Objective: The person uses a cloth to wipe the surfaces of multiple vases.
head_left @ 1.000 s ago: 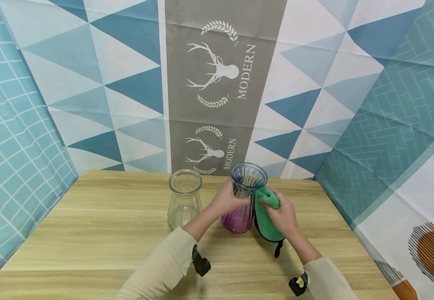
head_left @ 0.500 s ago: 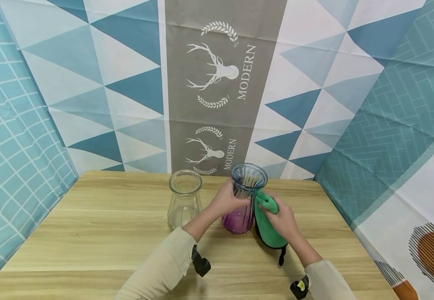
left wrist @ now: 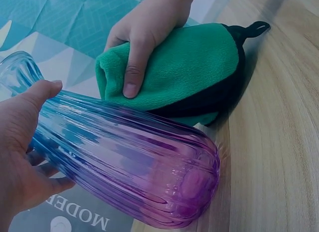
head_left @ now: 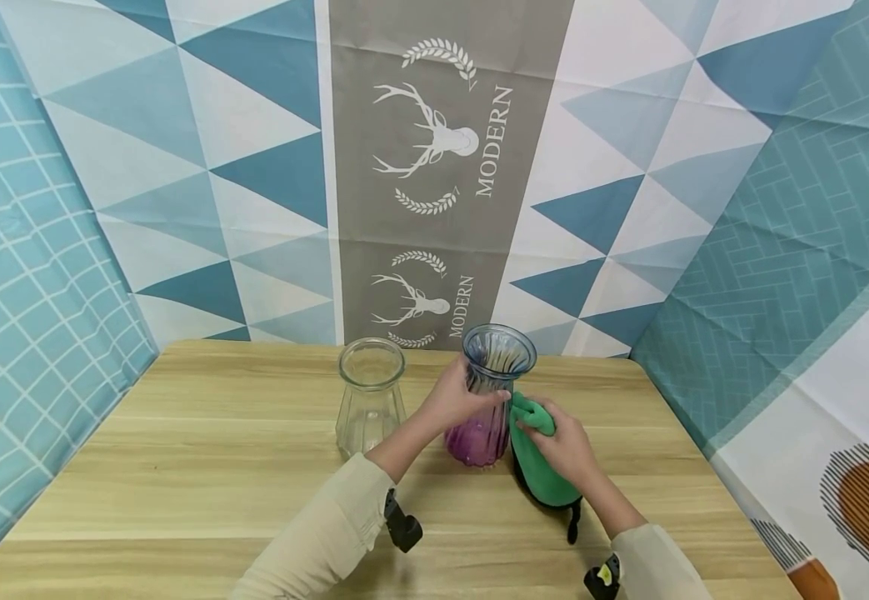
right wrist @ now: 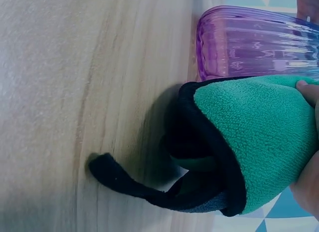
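Observation:
A ribbed glass vase (head_left: 479,433), blue at the flared rim and purple at the base, stands upright on the table. My left hand (head_left: 455,396) grips it below the rim, thumb and fingers around the neck, as the left wrist view also shows. To its right, my right hand (head_left: 565,437) holds a folded green cloth (head_left: 539,467) with black edging and a black loop. In the left wrist view the cloth (left wrist: 194,62) lies against or very near the vase's side; the thumb presses on it. The right wrist view shows the cloth (right wrist: 264,132) beside the purple base.
A clear glass vase (head_left: 370,417) stands left of the coloured one, close to my left forearm. The wooden table (head_left: 179,467) ends at a patterned backdrop (head_left: 412,208) behind both vases. Black wrist mounts (head_left: 402,523) hang under both sleeves.
My right hand and the green cloth have slid down along the vase's right side, a little toward me. My left hand and both vases have stayed in place.

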The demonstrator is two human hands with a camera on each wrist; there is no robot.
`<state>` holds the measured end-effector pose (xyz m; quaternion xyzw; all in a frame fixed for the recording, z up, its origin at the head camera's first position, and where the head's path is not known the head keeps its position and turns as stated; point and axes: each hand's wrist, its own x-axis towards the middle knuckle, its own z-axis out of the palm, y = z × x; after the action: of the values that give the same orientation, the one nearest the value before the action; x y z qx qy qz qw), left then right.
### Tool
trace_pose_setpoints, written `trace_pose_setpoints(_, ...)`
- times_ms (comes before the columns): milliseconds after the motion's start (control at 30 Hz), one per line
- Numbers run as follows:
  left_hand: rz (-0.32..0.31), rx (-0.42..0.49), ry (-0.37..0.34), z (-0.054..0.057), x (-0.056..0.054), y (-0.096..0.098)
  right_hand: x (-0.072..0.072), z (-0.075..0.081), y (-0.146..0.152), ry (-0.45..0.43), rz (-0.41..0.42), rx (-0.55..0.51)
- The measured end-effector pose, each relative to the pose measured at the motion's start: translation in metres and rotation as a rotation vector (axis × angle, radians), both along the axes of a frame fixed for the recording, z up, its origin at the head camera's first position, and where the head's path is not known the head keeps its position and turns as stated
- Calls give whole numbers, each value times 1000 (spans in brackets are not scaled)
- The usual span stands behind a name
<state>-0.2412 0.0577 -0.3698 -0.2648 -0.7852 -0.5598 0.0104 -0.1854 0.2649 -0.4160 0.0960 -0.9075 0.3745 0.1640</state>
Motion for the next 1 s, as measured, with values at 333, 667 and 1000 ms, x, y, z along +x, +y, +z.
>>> trace_pose_setpoints(333, 79, -17, -7, 0, 3, 0, 0, 9, -1, 29, 9, -24)
trace_pose_setpoints(667, 78, -26, 11, 1, 2, 0, -3, 28, -7, 112, -14, -91)
trace_pose_setpoints(1000, 72, 6, 12, 3, 2, 0, -3, 31, -8, 131, -13, -86)
